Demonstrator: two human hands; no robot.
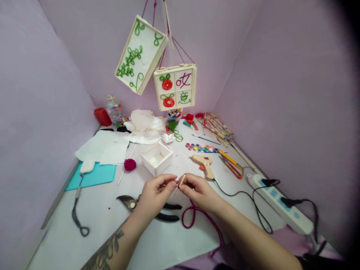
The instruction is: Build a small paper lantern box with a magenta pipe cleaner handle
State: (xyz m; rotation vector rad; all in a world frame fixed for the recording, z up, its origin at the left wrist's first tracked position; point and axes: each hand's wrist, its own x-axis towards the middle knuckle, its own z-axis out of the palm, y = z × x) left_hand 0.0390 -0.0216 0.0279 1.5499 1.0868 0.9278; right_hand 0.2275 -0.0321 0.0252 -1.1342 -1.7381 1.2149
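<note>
My right hand pinches a short pale wooden stick between thumb and fingers, held at a slant above the table. A bit of magenta cord shows around the stick. My left hand meets it from the other side, thumb and forefinger closed at that cord; the tips hide the exact grip. From below my right hand the magenta cord loops down to the table's front edge. Black-handled pruning shears lie partly under my left wrist. Just beyond my hands stands an open white box with a wooden frame.
Two decorated paper lantern boxes hang overhead. On the right lie a glue gun, red-handled scissors, paint pots and a power strip with trailing cables. A magenta yarn ball and white paper lie left.
</note>
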